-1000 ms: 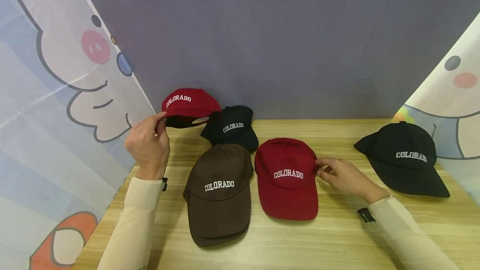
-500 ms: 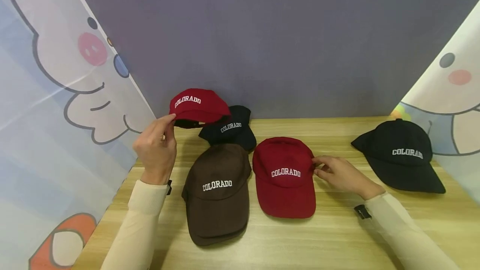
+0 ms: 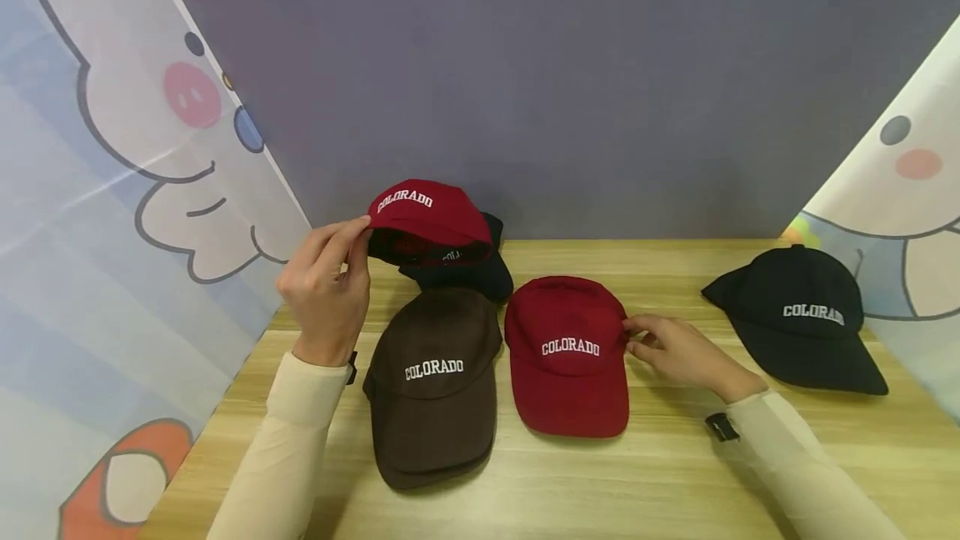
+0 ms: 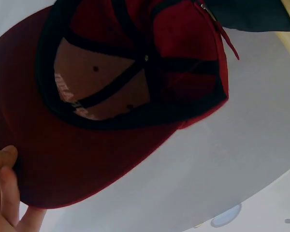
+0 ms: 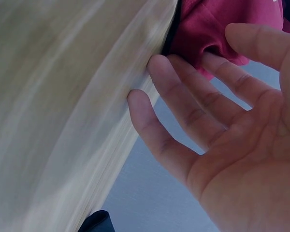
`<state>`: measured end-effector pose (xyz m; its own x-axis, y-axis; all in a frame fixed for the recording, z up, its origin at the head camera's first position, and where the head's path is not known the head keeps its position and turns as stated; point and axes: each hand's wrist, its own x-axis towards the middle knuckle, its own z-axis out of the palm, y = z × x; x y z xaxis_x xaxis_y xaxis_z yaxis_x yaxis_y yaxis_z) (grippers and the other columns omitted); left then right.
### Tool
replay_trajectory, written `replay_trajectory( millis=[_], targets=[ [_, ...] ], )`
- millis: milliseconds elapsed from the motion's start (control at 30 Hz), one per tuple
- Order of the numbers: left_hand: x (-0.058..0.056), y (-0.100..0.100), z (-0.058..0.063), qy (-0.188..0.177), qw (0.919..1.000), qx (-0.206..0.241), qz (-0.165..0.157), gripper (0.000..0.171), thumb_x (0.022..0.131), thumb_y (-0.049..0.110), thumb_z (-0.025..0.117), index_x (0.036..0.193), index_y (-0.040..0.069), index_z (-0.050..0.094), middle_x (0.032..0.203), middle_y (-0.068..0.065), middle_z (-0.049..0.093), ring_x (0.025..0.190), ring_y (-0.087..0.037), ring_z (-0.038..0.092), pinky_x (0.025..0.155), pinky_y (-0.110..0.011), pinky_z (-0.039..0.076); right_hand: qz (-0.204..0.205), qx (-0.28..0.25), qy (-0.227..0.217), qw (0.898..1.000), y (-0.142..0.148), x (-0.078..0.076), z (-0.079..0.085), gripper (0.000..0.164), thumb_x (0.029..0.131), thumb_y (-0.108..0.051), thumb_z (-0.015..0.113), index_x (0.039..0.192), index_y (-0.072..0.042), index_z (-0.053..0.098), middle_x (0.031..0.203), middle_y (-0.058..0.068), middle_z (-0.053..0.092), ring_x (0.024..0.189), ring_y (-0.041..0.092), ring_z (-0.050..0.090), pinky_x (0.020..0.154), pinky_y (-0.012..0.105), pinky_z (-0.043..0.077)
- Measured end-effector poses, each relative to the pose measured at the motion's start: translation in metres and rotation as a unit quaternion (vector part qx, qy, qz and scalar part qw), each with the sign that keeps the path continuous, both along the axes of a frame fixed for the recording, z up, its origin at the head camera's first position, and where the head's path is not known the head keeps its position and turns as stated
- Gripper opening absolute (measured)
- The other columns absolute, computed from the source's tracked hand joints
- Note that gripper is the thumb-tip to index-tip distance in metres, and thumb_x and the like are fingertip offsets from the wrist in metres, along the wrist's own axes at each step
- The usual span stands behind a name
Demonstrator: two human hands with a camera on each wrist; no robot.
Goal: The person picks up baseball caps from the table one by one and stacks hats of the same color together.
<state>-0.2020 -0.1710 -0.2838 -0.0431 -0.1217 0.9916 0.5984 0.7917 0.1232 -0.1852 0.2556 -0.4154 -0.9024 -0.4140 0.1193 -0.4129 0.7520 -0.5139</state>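
My left hand [image 3: 326, 286] pinches the brim edge of a red baseball cap [image 3: 435, 211] held up at the back left. In the left wrist view its dark-banded inside faces the camera, and the thumb and fingers are at the brim. Behind and below, a black cap [image 3: 491, 275] is partly covered by it. My right hand [image 3: 682, 352] touches the side of another red cap [image 3: 567, 390], which lies on the table with its brim toward me. The right wrist view shows these fingers [image 5: 171, 87] loosely extended, fingertips at the cap's edge.
A brown cap [image 3: 435, 432] lies left of the flat red one, with a second brim edge showing beneath. Another black cap [image 3: 798, 290] sits at the right. A grey panel [image 3: 555, 82] stands behind the wooden table [image 3: 570, 490], with printed cloth [image 3: 97, 223] along both sides.
The left hand has carried the raised red cap rightward, and it now overlaps more of the back black cap. The right hand stays at the other red cap.
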Motion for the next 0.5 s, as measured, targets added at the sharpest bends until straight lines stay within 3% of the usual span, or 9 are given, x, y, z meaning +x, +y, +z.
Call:
replay_trajectory(
  millis=[300,500],
  targets=[
    [0.017,0.032,0.024,0.028,0.9988,0.026,-0.029,0.011,0.074,0.007,0.071,0.084,0.012,0.072,0.08,-0.001,0.066,0.062,-0.026,0.043,0.056,-0.034,0.029,0.002,-0.007,0.007,1.0,0.003,0.0,-0.002,0.032,0.088,-0.024,0.058,0.118,-0.013,0.056,0.105,-0.003,0.058,0.083,0.009,0.057,0.071,0.027,0.044],
    [0.02,0.044,0.029,0.03,0.9982,0.029,-0.044,0.011,0.073,0.007,0.072,0.083,0.012,0.072,0.078,-0.002,0.065,0.064,-0.027,0.041,0.057,-0.034,0.027,0.001,-0.007,0.005,1.0,0.002,0.0,-0.001,0.031,0.088,-0.024,0.058,0.117,-0.015,0.056,0.104,-0.005,0.058,0.083,0.008,0.057,0.071,0.027,0.043]
  ],
)
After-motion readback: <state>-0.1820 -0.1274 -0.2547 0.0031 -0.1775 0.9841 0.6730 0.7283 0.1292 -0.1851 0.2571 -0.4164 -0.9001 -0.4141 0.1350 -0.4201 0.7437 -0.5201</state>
